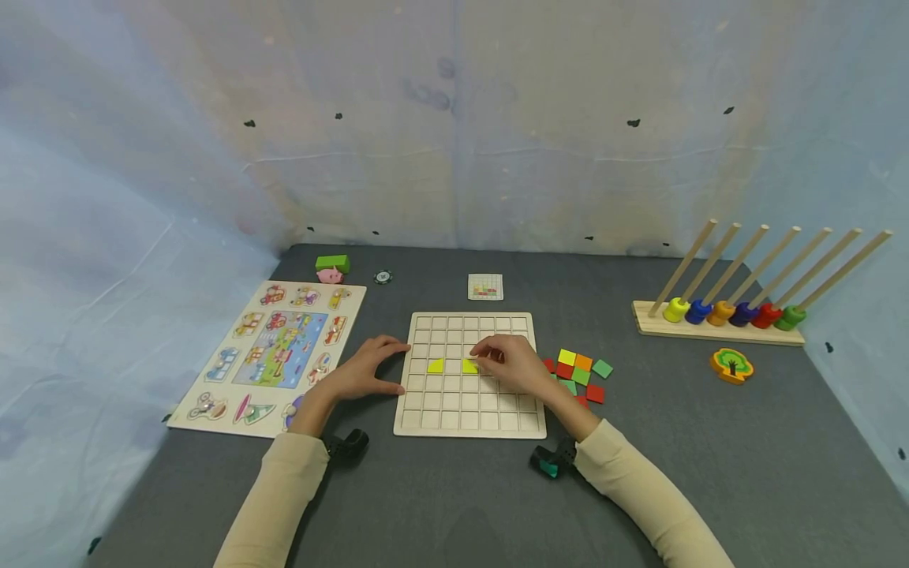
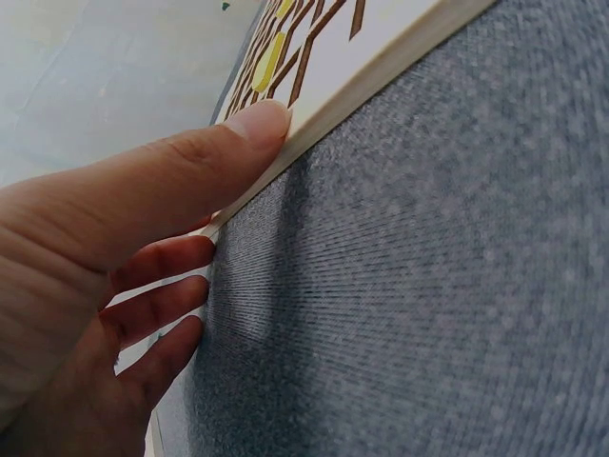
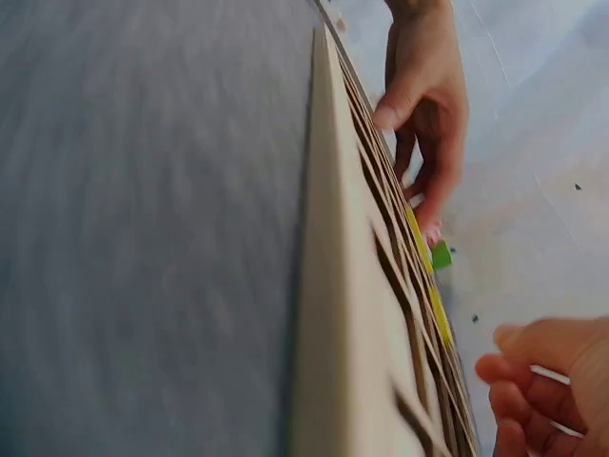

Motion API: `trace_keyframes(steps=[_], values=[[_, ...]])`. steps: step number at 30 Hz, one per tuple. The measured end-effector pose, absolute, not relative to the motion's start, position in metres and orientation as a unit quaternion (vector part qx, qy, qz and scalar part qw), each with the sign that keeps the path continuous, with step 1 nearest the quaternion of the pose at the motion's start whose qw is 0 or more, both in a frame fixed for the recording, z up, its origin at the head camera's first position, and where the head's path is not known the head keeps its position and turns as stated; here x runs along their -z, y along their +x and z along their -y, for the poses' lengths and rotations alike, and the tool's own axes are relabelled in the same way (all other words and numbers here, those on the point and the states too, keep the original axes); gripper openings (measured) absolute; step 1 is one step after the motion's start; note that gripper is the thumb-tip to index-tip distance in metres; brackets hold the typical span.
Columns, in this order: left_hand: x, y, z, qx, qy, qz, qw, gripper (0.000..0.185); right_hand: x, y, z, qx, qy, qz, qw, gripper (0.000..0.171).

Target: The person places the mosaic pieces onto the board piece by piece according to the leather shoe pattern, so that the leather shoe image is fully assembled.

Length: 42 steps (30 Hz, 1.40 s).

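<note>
Table: grey (image 1: pixel 710 457); near edge out of frame.
Peg stand: wooden (image 1: pixel 710 327), at table's right side; beads sit low on its pegs.
Picture puzzle: board (image 1: pixel 245 345) at table's left side, running behind left wrist.
Grid board: pale (image 1: pixel 454 422), flat, between table's left and right edges. Risk: an uneven left-hand push could skid or turn it, likely jogging tiles off their squares.
Left hand: (image 1: pixel 368 369) at grid board's left edge, thumb touching it; fingers loosely spread, grasping nothing; palm off to the side.
Right hand: (image 1: pixel 514 363) arches over grid board from its right edge, wrist near the lower right part. Fingers curled, thumb close to index; cannot tell if they pinch anything. Risk: a fingertip could catch the tile just below and drag it.
Loose tiles: mixed heap (image 1: pixel 581 377) just beyond grid board's right edge, partly behind right wrist; a sleeve brush might scatter them.
Pattern card: (image 1: pixel 485 282) near table's far edge.
Yellow tiles: left one (image 1: pixel 435 366), right one (image 1: pixel 467 366), both on grid board; right one partly covered by fingertips.
</note>
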State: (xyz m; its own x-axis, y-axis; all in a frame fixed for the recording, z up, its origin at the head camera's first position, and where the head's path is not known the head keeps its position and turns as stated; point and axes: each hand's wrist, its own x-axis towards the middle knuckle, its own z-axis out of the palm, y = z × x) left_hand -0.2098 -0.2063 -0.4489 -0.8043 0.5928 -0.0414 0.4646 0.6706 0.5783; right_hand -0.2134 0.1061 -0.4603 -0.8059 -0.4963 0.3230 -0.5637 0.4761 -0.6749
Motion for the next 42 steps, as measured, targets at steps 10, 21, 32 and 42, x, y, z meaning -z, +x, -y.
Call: trace_keyframes(steps=[10,21,32,42], values=[[0.449,-0.209,0.206,-0.279,0.291,-0.908,0.111,0.073,0.449,-0.215,-0.162,-0.392,0.317,0.861,0.073,0.013],[0.448,-0.209,0.205,-0.274,0.278,-0.914,0.111,0.074,0.444,-0.206,-0.216,-0.355,0.294,0.886,0.056,0.015],[0.449,-0.209,0.206,-0.276,0.281,-0.912,0.112,0.073,0.448,-0.203,-0.248,-0.301,0.27,0.912,0.063,0.02],[0.449,-0.209,0.206,-0.276,0.281,-0.912,0.115,0.073,0.452,-0.205,-0.263,-0.281,0.259,0.924,0.022,0.023]])
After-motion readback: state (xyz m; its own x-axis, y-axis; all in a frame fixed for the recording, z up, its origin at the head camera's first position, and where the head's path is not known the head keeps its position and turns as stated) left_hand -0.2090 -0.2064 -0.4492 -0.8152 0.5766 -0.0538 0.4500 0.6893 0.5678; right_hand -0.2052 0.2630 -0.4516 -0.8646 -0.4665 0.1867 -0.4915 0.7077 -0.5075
